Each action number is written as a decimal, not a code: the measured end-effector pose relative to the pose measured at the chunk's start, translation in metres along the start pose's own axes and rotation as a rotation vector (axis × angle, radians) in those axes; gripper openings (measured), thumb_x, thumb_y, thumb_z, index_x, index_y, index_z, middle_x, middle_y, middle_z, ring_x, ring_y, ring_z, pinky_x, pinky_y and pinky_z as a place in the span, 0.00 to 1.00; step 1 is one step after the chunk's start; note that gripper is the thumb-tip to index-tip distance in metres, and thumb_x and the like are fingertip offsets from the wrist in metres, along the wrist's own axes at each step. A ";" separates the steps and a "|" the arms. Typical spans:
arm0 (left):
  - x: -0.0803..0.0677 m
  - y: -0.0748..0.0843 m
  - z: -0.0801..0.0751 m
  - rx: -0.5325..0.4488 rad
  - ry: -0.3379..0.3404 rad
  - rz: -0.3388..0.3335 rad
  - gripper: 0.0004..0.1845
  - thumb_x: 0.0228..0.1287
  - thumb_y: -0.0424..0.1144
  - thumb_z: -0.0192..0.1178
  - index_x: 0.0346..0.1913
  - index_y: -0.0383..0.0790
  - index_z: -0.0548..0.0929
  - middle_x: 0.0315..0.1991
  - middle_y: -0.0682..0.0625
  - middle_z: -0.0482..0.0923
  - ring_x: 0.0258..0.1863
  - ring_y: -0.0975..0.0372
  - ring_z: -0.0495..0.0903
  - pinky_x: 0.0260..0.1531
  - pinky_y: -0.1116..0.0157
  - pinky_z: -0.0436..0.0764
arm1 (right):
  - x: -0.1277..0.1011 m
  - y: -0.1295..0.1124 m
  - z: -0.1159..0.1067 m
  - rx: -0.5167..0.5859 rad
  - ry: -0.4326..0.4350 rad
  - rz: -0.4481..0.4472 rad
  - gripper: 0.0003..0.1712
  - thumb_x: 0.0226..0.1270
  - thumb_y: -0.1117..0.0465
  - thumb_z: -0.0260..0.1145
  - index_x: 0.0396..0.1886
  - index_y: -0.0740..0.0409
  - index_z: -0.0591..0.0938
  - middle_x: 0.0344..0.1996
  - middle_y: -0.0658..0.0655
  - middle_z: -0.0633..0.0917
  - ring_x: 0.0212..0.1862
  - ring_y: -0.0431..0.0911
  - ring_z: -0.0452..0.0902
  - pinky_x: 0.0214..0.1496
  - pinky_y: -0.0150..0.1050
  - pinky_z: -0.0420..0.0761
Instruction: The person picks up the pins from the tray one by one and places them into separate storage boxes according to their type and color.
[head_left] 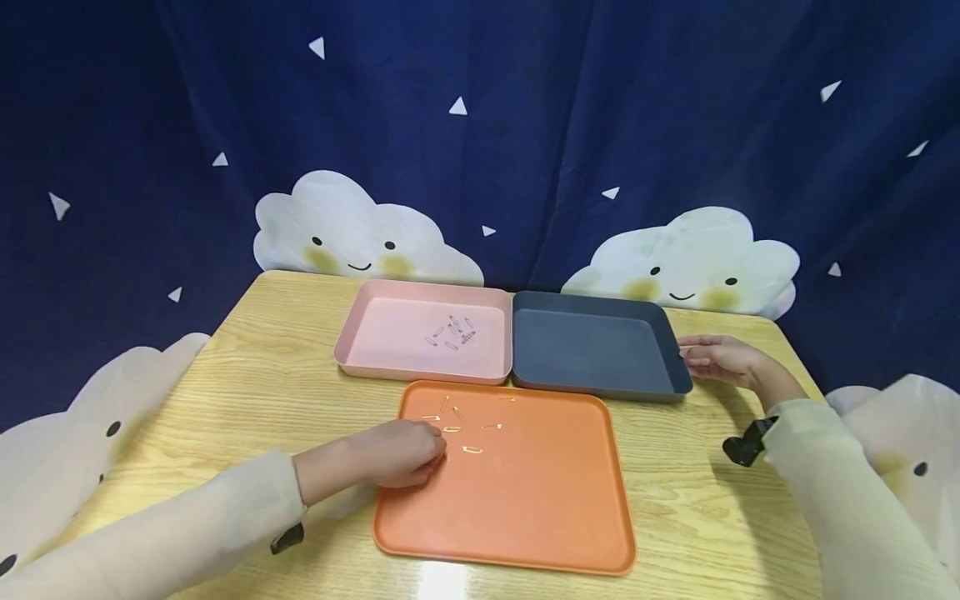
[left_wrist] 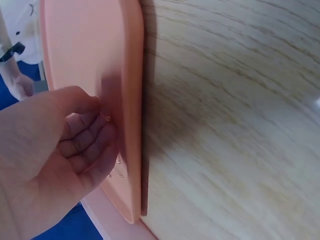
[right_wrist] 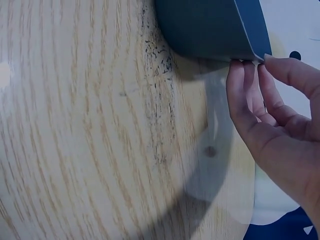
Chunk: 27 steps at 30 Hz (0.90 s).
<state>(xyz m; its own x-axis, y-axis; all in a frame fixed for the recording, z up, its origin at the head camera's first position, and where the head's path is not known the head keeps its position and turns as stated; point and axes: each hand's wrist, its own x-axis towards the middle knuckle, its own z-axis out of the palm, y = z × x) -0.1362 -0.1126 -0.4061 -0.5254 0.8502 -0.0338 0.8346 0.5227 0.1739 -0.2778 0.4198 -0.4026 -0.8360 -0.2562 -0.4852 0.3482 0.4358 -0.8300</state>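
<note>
Over the left part of the orange tray [head_left: 525, 500], my left hand [head_left: 405, 454] has its fingers curled and pinches a gold safety pin [left_wrist: 107, 118] at the fingertips, mostly hidden by them. Several more gold safety pins [head_left: 472, 450] lie scattered on that tray, towards its far left. At the right, my right hand [head_left: 723, 362] holds the side rim of the dark blue tray [head_left: 600, 392], thumb over the edge and fingers against the outer wall, as the right wrist view shows.
A pink tray [head_left: 420, 371] with several dark safety pins [head_left: 452, 329] adjoins the dark blue tray on its left. All three trays stand on a wood-grain table [head_left: 300, 367]. Behind the table hangs a navy curtain [head_left: 525, 125] with cloud prints.
</note>
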 end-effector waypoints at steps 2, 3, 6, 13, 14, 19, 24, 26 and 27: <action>0.002 0.002 -0.003 -0.095 -0.024 -0.015 0.10 0.55 0.31 0.59 0.21 0.45 0.71 0.18 0.60 0.64 0.20 0.71 0.63 0.23 0.78 0.65 | 0.000 0.001 -0.001 -0.021 0.006 -0.001 0.34 0.73 0.64 0.52 0.71 0.73 0.51 0.35 0.39 0.79 0.36 0.31 0.75 0.48 0.27 0.82; 0.004 0.004 -0.004 -0.145 -0.032 -0.020 0.10 0.54 0.30 0.58 0.21 0.46 0.72 0.18 0.61 0.64 0.20 0.72 0.62 0.25 0.79 0.65 | 0.000 0.000 -0.001 -0.023 0.010 0.000 0.34 0.73 0.63 0.52 0.71 0.73 0.51 0.35 0.39 0.79 0.35 0.30 0.75 0.48 0.27 0.82; 0.009 0.009 -0.009 -0.278 -0.044 -0.028 0.07 0.53 0.29 0.58 0.24 0.44 0.74 0.18 0.61 0.67 0.20 0.75 0.61 0.26 0.80 0.65 | -0.001 -0.001 -0.001 -0.031 0.020 0.011 0.34 0.74 0.63 0.52 0.72 0.72 0.50 0.33 0.39 0.80 0.35 0.30 0.75 0.47 0.27 0.82; 0.024 0.008 -0.018 -0.537 -0.054 -0.105 0.05 0.53 0.28 0.58 0.30 0.39 0.82 0.23 0.54 0.80 0.23 0.77 0.69 0.28 0.80 0.73 | -0.002 -0.002 0.000 -0.031 0.022 0.003 0.39 0.73 0.63 0.53 0.73 0.76 0.47 0.34 0.37 0.80 0.37 0.29 0.77 0.47 0.27 0.82; 0.026 0.006 -0.020 -0.570 -0.064 -0.120 0.05 0.53 0.28 0.58 0.31 0.39 0.83 0.24 0.53 0.81 0.24 0.77 0.70 0.29 0.80 0.74 | -0.001 -0.002 0.000 -0.030 0.025 0.003 0.39 0.72 0.63 0.53 0.73 0.76 0.46 0.35 0.36 0.80 0.37 0.29 0.78 0.47 0.27 0.82; 0.039 -0.002 -0.029 -0.722 -0.111 -0.177 0.05 0.57 0.29 0.60 0.36 0.36 0.84 0.29 0.49 0.86 0.26 0.75 0.76 0.32 0.79 0.77 | 0.000 -0.001 -0.001 -0.022 0.022 0.009 0.38 0.71 0.65 0.54 0.72 0.75 0.48 0.36 0.37 0.80 0.39 0.30 0.78 0.48 0.26 0.82; 0.055 -0.008 -0.039 -0.835 -0.100 -0.223 0.06 0.59 0.28 0.60 0.37 0.33 0.84 0.31 0.42 0.86 0.27 0.69 0.80 0.29 0.77 0.77 | -0.001 0.000 0.000 0.011 0.016 0.014 0.37 0.71 0.65 0.53 0.72 0.75 0.50 0.36 0.38 0.80 0.39 0.30 0.78 0.48 0.26 0.81; 0.062 -0.009 -0.043 -0.866 -0.086 -0.247 0.06 0.58 0.28 0.60 0.38 0.31 0.84 0.31 0.39 0.86 0.26 0.67 0.80 0.28 0.77 0.76 | -0.001 -0.001 0.001 0.028 0.014 0.012 0.36 0.71 0.66 0.53 0.72 0.75 0.50 0.36 0.38 0.81 0.39 0.30 0.78 0.48 0.26 0.81; 0.066 -0.010 -0.044 -0.884 -0.079 -0.266 0.07 0.57 0.28 0.60 0.38 0.30 0.84 0.31 0.39 0.86 0.26 0.67 0.80 0.28 0.77 0.76 | -0.001 -0.001 0.001 0.035 0.013 0.009 0.36 0.71 0.66 0.53 0.72 0.74 0.50 0.36 0.39 0.81 0.39 0.30 0.78 0.48 0.26 0.81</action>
<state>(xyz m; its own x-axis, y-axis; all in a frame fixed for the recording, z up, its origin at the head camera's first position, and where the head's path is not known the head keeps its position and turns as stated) -0.1867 -0.0643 -0.3663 -0.6417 0.7280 -0.2414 0.2417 0.4907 0.8372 -0.2769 0.4189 -0.4014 -0.8383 -0.2412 -0.4890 0.3701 0.4070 -0.8351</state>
